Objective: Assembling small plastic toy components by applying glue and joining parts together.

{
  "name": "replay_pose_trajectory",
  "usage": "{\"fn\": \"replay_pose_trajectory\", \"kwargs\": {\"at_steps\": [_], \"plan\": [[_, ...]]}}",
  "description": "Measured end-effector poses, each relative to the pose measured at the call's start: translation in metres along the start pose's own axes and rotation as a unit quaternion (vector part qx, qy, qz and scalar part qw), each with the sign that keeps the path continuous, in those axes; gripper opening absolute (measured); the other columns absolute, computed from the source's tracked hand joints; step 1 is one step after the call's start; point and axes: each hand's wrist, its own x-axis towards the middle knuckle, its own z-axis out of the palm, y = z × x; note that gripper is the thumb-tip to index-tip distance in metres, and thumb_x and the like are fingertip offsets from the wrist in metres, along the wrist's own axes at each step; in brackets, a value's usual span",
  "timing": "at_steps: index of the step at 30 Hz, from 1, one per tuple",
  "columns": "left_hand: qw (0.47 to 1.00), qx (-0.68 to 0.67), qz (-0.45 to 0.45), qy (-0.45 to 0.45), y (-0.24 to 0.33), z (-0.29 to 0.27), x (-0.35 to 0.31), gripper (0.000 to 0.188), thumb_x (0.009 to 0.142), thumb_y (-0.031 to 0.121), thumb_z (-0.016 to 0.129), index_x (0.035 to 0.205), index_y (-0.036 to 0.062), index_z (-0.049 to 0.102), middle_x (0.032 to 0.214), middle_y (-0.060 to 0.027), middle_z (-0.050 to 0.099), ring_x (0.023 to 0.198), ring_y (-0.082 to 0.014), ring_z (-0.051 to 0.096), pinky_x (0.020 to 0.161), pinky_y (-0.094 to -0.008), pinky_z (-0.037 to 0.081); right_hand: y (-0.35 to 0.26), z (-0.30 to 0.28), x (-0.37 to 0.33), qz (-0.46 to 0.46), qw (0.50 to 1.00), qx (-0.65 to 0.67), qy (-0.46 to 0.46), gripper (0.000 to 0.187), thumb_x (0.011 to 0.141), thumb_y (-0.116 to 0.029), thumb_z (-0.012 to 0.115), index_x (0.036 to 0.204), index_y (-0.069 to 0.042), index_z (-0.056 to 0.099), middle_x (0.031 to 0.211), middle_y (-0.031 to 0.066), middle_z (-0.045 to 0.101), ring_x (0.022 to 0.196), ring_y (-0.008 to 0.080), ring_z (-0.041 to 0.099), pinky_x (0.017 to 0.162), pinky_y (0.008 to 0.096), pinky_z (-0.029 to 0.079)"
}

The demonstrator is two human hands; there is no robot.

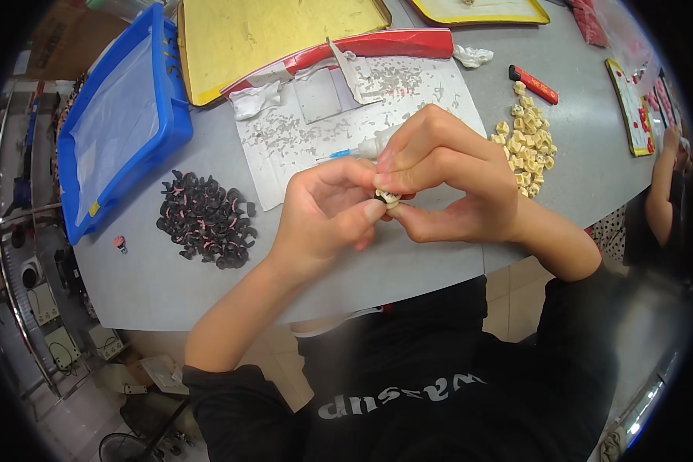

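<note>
Over the table's front part, my left hand (309, 212) and my right hand (466, 185) meet fingertip to fingertip. Between them they pinch a small cream-and-black figure part (389, 198), mostly covered by the fingers. Just behind the hands lies a clear squeeze bottle with a blue needle tip (343, 153), partly hidden by my right hand. It rests on a white sheet (258, 165) spotted with grey flecks. To the left is a pile of small black curved pieces (206, 221) with some pink among them. A heap of small cream hollow pieces (530, 146) sits beyond my right wrist.
A blue tray (179, 127) stands at the left, beside a yellow tray (277, 35). Near the left edge lies a tiny pink-topped piece (120, 244). A red-and-black stick-shaped object (535, 85) is behind the cream heap. Another person's hand (671, 140) works at far right.
</note>
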Motion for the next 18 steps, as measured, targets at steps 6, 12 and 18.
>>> {"fn": "replay_pose_trajectory", "kwargs": {"at_steps": [6, 12, 18], "plan": [[1.0, 0.0, -0.005, 0.005, -0.001, -0.0004, 0.0008, 0.019, 0.075, 0.018, 0.061, 0.087, 0.0053, 0.053, 0.095, -0.0183, 0.06, 0.055, -0.0055, 0.047, 0.042, -0.0155, 0.034, 0.0009, 0.0012, -0.0003, 0.002, 1.0, 0.014, -0.001, 0.03, 0.055, 0.01, 0.07, 0.081, 0.0, 0.059, 0.083, 0.0079, 0.054, 0.078, 0.0217, 0.057, 0.064, 0.0284, 0.049], [1.0, 0.004, -0.008, 0.001, 0.0009, -0.0014, 0.0009, 0.024, 0.076, 0.02, 0.063, 0.09, 0.0036, 0.054, 0.096, -0.0173, 0.06, 0.055, -0.0069, 0.048, 0.044, -0.0168, 0.037, -0.0009, -0.0013, 0.0023, 0.014, 1.0, 0.018, -0.005, 0.031, 0.056, 0.011, 0.07, 0.083, -0.001, 0.06, 0.083, 0.0079, 0.055, 0.079, 0.022, 0.058, 0.065, 0.029, 0.05], [0.999, -0.05, 0.017, -0.007, 0.002, -0.004, 0.0008, 0.02, 0.08, 0.0, 0.058, 0.099, -0.0048, 0.055, 0.092, -0.0101, 0.058, 0.074, -0.0114, 0.055, 0.054, -0.0216, 0.044, 0.0007, -0.0054, 0.0052, 0.019, 1.0, 0.0, -0.019, 0.033, 0.06, 0.01, 0.07, 0.089, -0.001, 0.061, 0.087, 0.01, 0.058, 0.083, 0.0233, 0.061, 0.069, 0.0307, 0.052]]}}
